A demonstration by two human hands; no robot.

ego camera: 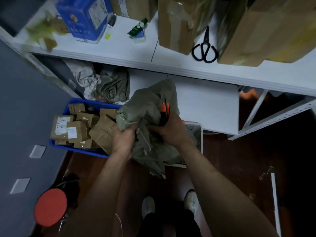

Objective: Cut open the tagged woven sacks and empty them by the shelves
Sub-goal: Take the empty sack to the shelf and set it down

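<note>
A crumpled grey-green woven sack hangs in front of me, held up between both hands above the floor by the shelves. My left hand grips its lower left folds. My right hand grips the sack's right side and also holds an orange-and-black utility knife, whose tip points up. Left of the sack, a blue crate is piled with several taped brown parcels. More emptied sacks lie crumpled on the lower shelf behind the crate.
Black scissors lie on the white upper shelf among cardboard boxes and a blue box. A white basket stands behind the sack. A red stool is at lower left. My shoes stand on dark wooden floor.
</note>
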